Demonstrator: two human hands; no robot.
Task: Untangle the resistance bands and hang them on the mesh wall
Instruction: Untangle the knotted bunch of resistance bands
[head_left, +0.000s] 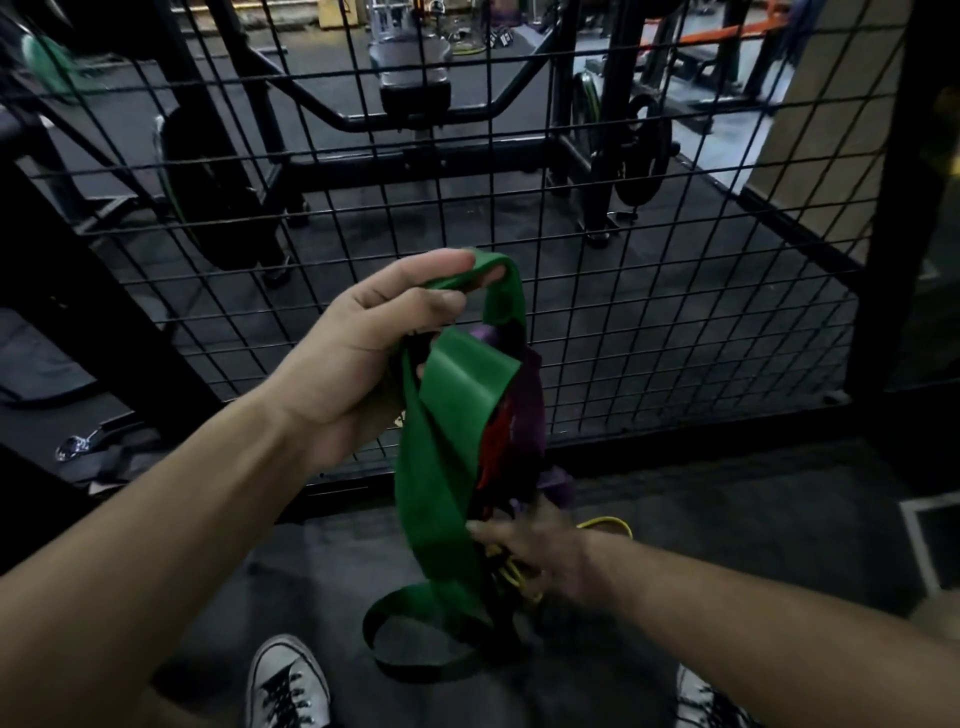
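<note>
Early going: left hand (358, 348) grips the green band (441, 441) up top, purple, red and yellow bands still knotted below it where the right hand (535, 556) seems to pinch them, nothing yet on the mesh wall (649, 291).

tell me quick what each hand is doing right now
Left hand: grip closed on the wide green rubber resistance band, held up.
Right hand: lower in the bundle, fingers on the thin yellow band; blurred, grip cannot be told.

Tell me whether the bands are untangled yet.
Still tangled: the green band twists around purple and red ones, bunched between both hands; none hangs on the mesh.
</note>
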